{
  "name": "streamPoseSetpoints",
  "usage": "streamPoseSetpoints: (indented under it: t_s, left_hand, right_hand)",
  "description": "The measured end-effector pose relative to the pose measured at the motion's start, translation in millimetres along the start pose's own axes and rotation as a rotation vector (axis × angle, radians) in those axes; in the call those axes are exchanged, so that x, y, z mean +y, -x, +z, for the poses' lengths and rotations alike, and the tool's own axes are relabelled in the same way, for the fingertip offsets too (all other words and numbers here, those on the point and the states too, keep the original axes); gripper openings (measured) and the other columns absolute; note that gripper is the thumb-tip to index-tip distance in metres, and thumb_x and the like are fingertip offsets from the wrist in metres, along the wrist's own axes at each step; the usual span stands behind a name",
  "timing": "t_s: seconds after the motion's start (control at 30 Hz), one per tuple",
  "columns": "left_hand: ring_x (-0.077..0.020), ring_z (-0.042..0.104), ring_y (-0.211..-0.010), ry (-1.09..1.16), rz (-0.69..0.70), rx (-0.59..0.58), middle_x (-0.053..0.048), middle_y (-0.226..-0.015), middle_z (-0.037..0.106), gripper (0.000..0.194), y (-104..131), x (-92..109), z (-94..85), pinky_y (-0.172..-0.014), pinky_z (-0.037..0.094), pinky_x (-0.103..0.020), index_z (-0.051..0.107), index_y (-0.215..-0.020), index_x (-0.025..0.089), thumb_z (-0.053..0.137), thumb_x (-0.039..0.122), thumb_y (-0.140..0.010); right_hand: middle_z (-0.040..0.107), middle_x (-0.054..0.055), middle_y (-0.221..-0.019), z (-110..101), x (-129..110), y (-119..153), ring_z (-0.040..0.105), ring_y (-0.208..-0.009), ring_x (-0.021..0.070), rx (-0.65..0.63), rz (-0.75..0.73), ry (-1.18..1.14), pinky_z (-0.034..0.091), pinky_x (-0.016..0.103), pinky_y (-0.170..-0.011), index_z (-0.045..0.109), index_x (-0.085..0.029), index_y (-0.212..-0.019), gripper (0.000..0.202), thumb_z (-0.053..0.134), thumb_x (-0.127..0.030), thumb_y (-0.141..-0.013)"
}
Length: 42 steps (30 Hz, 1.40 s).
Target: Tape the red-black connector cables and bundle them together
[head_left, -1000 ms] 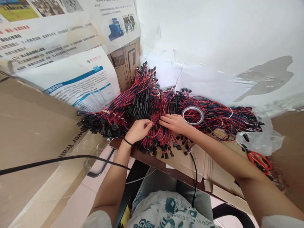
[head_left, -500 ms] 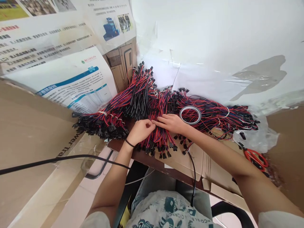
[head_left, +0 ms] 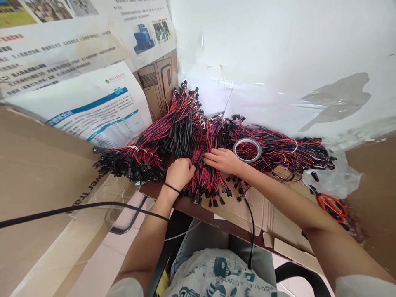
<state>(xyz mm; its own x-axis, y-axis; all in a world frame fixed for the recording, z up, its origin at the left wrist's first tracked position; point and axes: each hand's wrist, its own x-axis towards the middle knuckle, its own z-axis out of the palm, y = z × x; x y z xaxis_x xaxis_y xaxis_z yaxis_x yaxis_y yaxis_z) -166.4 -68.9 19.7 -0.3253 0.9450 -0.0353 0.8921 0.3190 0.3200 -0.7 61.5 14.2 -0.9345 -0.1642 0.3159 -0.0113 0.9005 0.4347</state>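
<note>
A thick middle bundle of red and blue wires with black connectors (head_left: pixel 213 183) lies in front of me, its connector ends toward the near edge. My left hand (head_left: pixel 180 172), with a black band at the wrist, is closed in a fist at this bundle's left side; what its fingers hold is hidden. On the right, my right hand (head_left: pixel 223 161) rests on the same bundle, fingers bent together over the wires, their tips partly hidden. Beside that wrist, a grey ring of tape (head_left: pixel 260 149) lies on another wire bundle (head_left: pixel 278 144).
A tied wire bundle (head_left: pixel 133 163) lies at left, with black-sleeved wires (head_left: pixel 179 136) behind. Orange-handled scissors (head_left: pixel 332 207) and a clear plastic bag (head_left: pixel 340 175) sit at right. Cardboard (head_left: pixel 238 212) covers part of the brown table. A black cable (head_left: pixel 93 205) crosses at left.
My left hand has moved slightly left and down, away from the right fingertips, and its pinch has become a fist. My right hand stays nearly in place on the wires.
</note>
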Motion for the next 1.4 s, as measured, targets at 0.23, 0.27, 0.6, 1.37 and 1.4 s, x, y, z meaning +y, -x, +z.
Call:
streamPoseSetpoints:
  t_s: [0.23, 0.27, 0.6, 1.37, 1.4]
  left_hand:
    - [-0.0154, 0.061, -0.064, 0.395, 0.158, -0.023, -0.002, -0.068, 0.068, 0.028, 2, 3, -8.1, -0.064, 0.044, -0.024, 0.067, -0.071, 0.017, 0.050, 0.033, -0.085]
    - [-0.0143, 0.059, -0.061, 0.461, 0.194, -0.043, -0.001, -0.066, 0.067, 0.030, 1, 2, -7.9, -0.063, 0.043, -0.024, 0.068, -0.072, 0.016, 0.049, 0.035, -0.086]
    - [-0.0198, 0.064, -0.075, 0.150, 0.102, -0.029, -0.006, -0.079, 0.069, 0.018, 3, 0, 2.1, -0.070, 0.047, -0.028, 0.066, -0.072, 0.018, 0.056, 0.030, -0.082]
    - [-0.0146, 0.061, -0.069, 0.476, 0.122, 0.104, -0.002, -0.074, 0.069, 0.025, 3, 4, 6.5, -0.070, 0.044, -0.024, 0.068, -0.074, 0.017, 0.049, 0.028, -0.085]
    - [-0.0155, 0.062, -0.070, 0.393, 0.114, 0.097, -0.003, -0.075, 0.069, 0.024, 4, 3, 6.9, -0.070, 0.044, -0.025, 0.068, -0.072, 0.018, 0.050, 0.028, -0.085]
  right_hand:
    - [0.066, 0.005, -0.098, -2, -1, -4, 0.049, -0.079, 0.0153, 0.050, -0.021, 0.004, 0.033, 0.028, -0.061, 0.056, -0.016, -0.118, 0.028, 0.035, -0.016, -0.099]
    - [0.066, 0.005, -0.098, -2, -1, -4, 0.049, -0.079, 0.0154, 0.055, -0.023, 0.002, 0.033, 0.028, -0.061, 0.058, -0.016, -0.113, 0.027, 0.035, -0.018, -0.099]
    - [0.067, 0.006, -0.105, 1, 2, 3, 0.049, -0.081, 0.0150, 0.050, 0.016, -0.024, 0.036, 0.027, -0.064, 0.061, -0.017, -0.097, 0.029, 0.032, -0.018, -0.100]
    - [0.067, 0.005, -0.101, -1, 1, 3, 0.049, -0.083, 0.0155, -0.004, 0.044, -0.093, 0.032, 0.028, -0.062, 0.060, -0.020, -0.105, 0.028, 0.033, -0.020, -0.100]
    - [0.067, 0.005, -0.101, -1, 2, 3, 0.049, -0.083, 0.0155, -0.004, 0.045, -0.095, 0.033, 0.028, -0.063, 0.060, -0.020, -0.105, 0.029, 0.032, -0.020, -0.100]
